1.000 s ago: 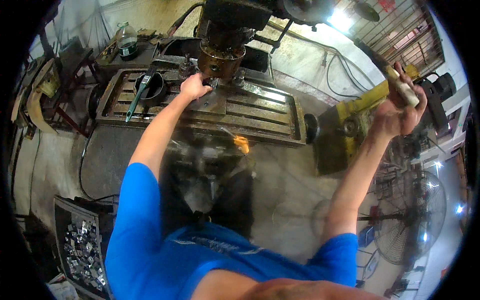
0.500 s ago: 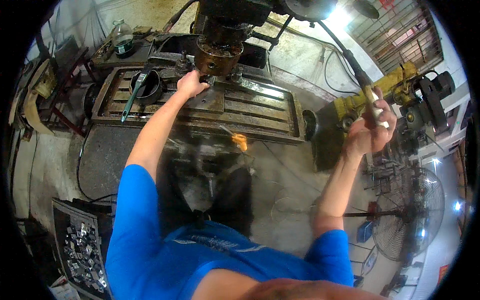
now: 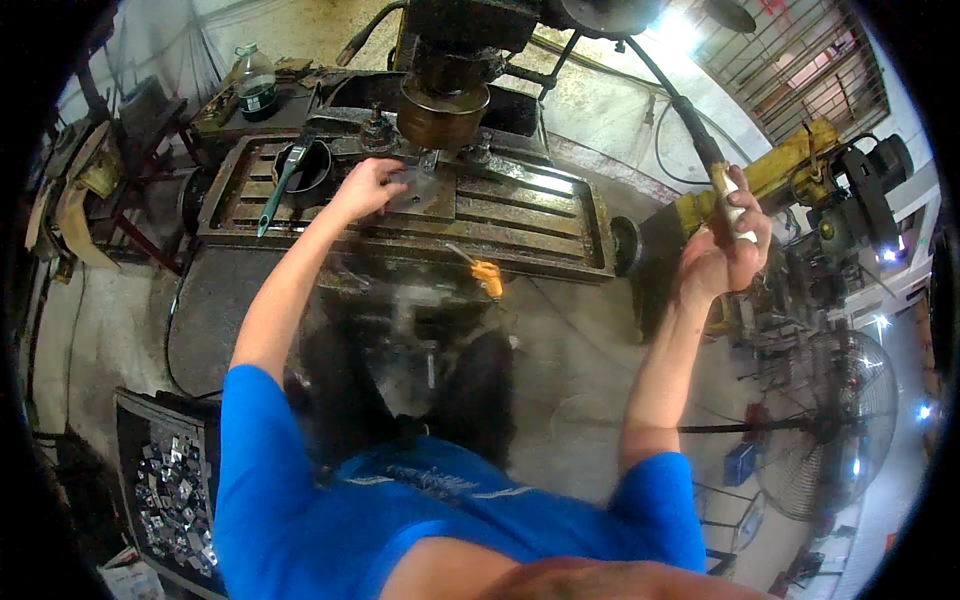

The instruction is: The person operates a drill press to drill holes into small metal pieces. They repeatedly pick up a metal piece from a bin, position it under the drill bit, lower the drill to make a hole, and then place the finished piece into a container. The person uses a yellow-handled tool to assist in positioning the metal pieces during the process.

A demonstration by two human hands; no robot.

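Note:
My right hand (image 3: pixel 728 250) is wrapped round the pale grip (image 3: pixel 738 208) of a long dark lever (image 3: pixel 695 125) on the machine. By the near side of the spindle, my left hand (image 3: pixel 370 188) is raised over the slotted machine table (image 3: pixel 530 232), its fingers apart and nothing seen in them. Just right of those fingers lies a flat metal plate (image 3: pixel 432 203) with a small hole. Above it hangs the round spindle head (image 3: pixel 443 115), its lower tip near a small bright piece (image 3: pixel 428 162). Left of my hand, a green-handled brush (image 3: pixel 277 195) rests across a dark round pot (image 3: pixel 315 170).
An orange-handled tool (image 3: pixel 487 277) sticks out at the table's front edge. A tray of small metal parts (image 3: pixel 178 500) is at lower left. A plastic bottle (image 3: pixel 255 85) stands at back left. A large fan (image 3: pixel 825 425) and yellow machinery (image 3: pixel 760 178) are on the right.
My left hand has drawn back from beneath the spindle and its fingers have spread. The lever has swung slightly left with my right hand. The hole in the spindle head's side no longer shows.

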